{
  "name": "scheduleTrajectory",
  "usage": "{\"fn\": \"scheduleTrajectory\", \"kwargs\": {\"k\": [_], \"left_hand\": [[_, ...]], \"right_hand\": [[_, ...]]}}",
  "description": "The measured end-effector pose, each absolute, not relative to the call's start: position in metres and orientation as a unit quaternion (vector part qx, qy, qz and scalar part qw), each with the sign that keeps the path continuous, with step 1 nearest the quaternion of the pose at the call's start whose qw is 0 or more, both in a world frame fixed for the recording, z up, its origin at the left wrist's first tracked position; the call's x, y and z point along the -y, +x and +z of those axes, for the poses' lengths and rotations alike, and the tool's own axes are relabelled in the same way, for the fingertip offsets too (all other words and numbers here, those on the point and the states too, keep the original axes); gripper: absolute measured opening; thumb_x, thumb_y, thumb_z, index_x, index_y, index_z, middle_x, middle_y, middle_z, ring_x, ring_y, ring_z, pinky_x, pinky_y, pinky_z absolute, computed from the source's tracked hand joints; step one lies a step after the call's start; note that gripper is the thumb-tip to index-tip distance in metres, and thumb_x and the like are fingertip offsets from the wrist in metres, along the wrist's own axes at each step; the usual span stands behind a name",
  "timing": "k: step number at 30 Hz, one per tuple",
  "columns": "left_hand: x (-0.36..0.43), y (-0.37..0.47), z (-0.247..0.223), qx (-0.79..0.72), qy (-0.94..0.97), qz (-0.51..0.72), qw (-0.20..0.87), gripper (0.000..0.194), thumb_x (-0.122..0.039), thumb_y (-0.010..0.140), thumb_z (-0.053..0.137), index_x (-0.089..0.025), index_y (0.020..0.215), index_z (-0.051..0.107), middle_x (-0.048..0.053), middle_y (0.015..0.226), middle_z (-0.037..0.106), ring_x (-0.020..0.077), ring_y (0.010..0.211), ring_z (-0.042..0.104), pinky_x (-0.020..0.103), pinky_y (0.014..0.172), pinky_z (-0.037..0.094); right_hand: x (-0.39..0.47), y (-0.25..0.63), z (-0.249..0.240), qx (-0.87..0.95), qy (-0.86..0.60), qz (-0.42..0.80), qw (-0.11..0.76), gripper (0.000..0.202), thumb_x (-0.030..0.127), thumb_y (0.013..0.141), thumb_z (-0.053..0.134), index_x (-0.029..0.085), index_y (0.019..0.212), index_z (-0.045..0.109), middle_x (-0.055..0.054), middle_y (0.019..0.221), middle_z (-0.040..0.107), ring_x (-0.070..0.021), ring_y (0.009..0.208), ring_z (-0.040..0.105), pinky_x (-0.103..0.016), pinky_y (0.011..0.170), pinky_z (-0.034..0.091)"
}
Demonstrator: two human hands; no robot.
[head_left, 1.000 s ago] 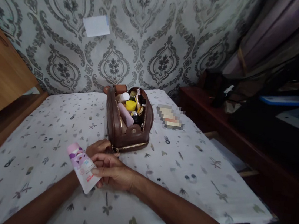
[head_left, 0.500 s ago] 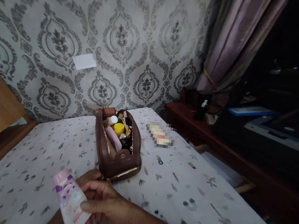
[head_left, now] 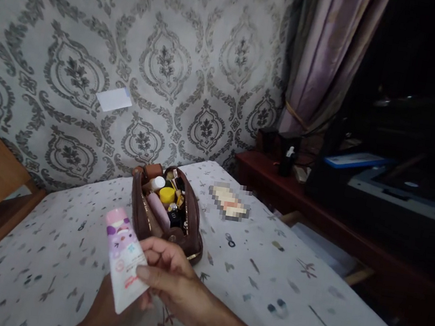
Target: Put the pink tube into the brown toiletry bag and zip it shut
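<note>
Patterned grey wallpaper (head_left: 167, 63) rose behind the counter (head_left: 328, 294), whose printed cloth (head_left: 68, 233) ran to its far edge. Toward that far edge sat a brown bag (head_left: 186, 232), lengthwise to the person, its mouth spread wide between two lines of zip; the contents seemed packed tightly enough to prop one another. A white-capped container (head_left: 157, 183), a yellow lid (head_left: 167, 195) and a lilac item (head_left: 159, 211) showed inside, the lilac one lying along the bag's left wall, probably because its length suited that side.

Short of the bag, over the near part of the counter, the right hand (head_left: 173, 281) held a white and pink tube (head_left: 126, 264). Its thumb pressed the printed front near the flat end while the fingers curled behind, a grip that likely spread the pressure over the soft lower body and left the pink cap (head_left: 113, 216) uncovered. Cap uppermost, the tube leaned leftward with its print facing the person, an angle that made the label easy to view.

Only the left forearm (head_left: 97, 308) showed; the left hand was hidden behind the tube, so whether it gripped anything could not be told. Close to the counter's right edge, a blurred flat item (head_left: 230, 203) lay well apart from both hands.
</note>
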State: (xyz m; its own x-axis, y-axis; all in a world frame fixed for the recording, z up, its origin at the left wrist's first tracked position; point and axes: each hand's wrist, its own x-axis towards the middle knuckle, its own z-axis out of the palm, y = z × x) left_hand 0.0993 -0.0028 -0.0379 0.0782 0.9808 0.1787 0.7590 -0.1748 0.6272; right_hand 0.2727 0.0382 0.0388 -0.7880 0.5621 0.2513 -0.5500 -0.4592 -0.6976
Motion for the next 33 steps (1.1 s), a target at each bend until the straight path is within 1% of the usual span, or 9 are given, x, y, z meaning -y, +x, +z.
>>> {"fn": "scheduleTrajectory", "kwargs": {"k": [2, 4, 8, 11, 17, 21, 26, 29, 33], "left_hand": [[0.009, 0.097, -0.035, -0.623, 0.702, 0.31, 0.154, 0.018, -0.036, 0.084, 0.058, -0.03, 0.089, 0.075, 0.005, 0.08, 0.075, 0.0274, 0.076, 0.071, 0.038, 0.068, 0.059], [0.015, 0.095, -0.033, -0.628, 0.7, 0.316, 0.128, 0.019, -0.034, 0.085, 0.058, -0.027, 0.092, 0.074, 0.006, 0.087, 0.076, 0.0259, 0.081, 0.071, 0.036, 0.073, 0.058], [0.017, 0.096, -0.03, -0.621, 0.715, 0.304, 0.105, 0.014, -0.03, 0.086, 0.058, -0.023, 0.08, 0.069, 0.006, 0.078, 0.072, 0.021, 0.072, 0.068, 0.029, 0.067, 0.054], [0.015, 0.097, -0.029, -0.613, 0.723, 0.304, 0.099, 0.013, -0.029, 0.088, 0.057, -0.024, 0.081, 0.068, 0.004, 0.078, 0.07, 0.0197, 0.071, 0.067, 0.027, 0.066, 0.053], [0.017, 0.095, -0.029, -0.612, 0.73, 0.294, 0.083, 0.017, -0.03, 0.09, 0.055, -0.023, 0.076, 0.062, 0.002, 0.074, 0.067, 0.017, 0.067, 0.063, 0.025, 0.063, 0.049], [0.017, 0.094, -0.029, -0.609, 0.734, 0.292, 0.079, 0.018, -0.029, 0.091, 0.055, -0.023, 0.075, 0.061, 0.002, 0.073, 0.066, 0.0168, 0.066, 0.063, 0.025, 0.062, 0.048], [0.017, 0.093, -0.029, -0.605, 0.74, 0.283, 0.081, 0.016, -0.029, 0.091, 0.055, -0.023, 0.078, 0.063, 0.002, 0.075, 0.066, 0.0168, 0.069, 0.063, 0.025, 0.063, 0.048], [0.017, 0.093, -0.028, -0.605, 0.742, 0.277, 0.08, 0.018, -0.028, 0.092, 0.053, -0.022, 0.079, 0.063, 0.003, 0.076, 0.066, 0.0166, 0.069, 0.063, 0.025, 0.063, 0.048], [0.018, 0.093, -0.029, -0.599, 0.747, 0.279, 0.069, 0.019, -0.028, 0.093, 0.052, -0.021, 0.079, 0.063, 0.003, 0.076, 0.065, 0.0161, 0.069, 0.063, 0.025, 0.063, 0.047]], "right_hand": [[-0.044, 0.281, 0.048, 0.409, -0.028, 0.84, 0.356, 0.041, 0.046, 0.075, 0.084, 0.015, 0.096, 0.067, 0.002, 0.071, 0.067, -0.0045, 0.045, 0.053, -0.017, 0.044, 0.041], [-0.052, 0.289, 0.057, 0.403, -0.064, 0.821, 0.4, 0.039, 0.044, 0.076, 0.082, 0.016, 0.097, 0.067, 0.004, 0.065, 0.064, -0.004, 0.043, 0.048, -0.017, 0.043, 0.037], [-0.07, 0.308, 0.074, 0.424, -0.153, 0.75, 0.483, 0.038, 0.047, 0.077, 0.079, 0.016, 0.097, 0.067, 0.006, 0.053, 0.055, -0.0049, 0.041, 0.039, -0.019, 0.042, 0.03], [-0.082, 0.32, 0.083, 0.473, -0.206, 0.68, 0.521, 0.043, 0.05, 0.078, 0.076, 0.014, 0.1, 0.068, 0.007, 0.049, 0.052, -0.007, 0.043, 0.039, -0.021, 0.044, 0.03], [-0.105, 0.332, 0.086, 0.619, -0.27, 0.563, 0.477, 0.047, 0.049, 0.081, 0.07, 0.013, 0.11, 0.068, 0.005, 0.052, 0.055, -0.01, 0.044, 0.047, -0.023, 0.046, 0.034], [-0.115, 0.328, 0.085, 0.698, -0.308, 0.459, 0.456, 0.037, 0.037, 0.087, 0.059, 0.015, 0.114, 0.07, 0.003, 0.062, 0.06, -0.0114, 0.046, 0.054, -0.024, 0.047, 0.038], [-0.118, 0.319, 0.087, 0.762, -0.343, 0.318, 0.448, 0.034, 0.025, 0.09, 0.051, 0.017, 0.112, 0.075, -0.002, 0.068, 0.068, -0.0122, 0.05, 0.053, -0.024, 0.052, 0.038], [-0.119, 0.315, 0.087, 0.764, -0.343, 0.304, 0.454, 0.033, 0.023, 0.089, 0.05, 0.018, 0.11, 0.075, -0.002, 0.068, 0.07, -0.0118, 0.05, 0.054, -0.024, 0.051, 0.038], [-0.125, 0.31, 0.087, 0.719, -0.332, 0.381, 0.477, 0.025, 0.025, 0.086, 0.053, 0.018, 0.097, 0.074, 0.002, 0.059, 0.065, -0.0111, 0.045, 0.055, -0.022, 0.048, 0.04]]}}
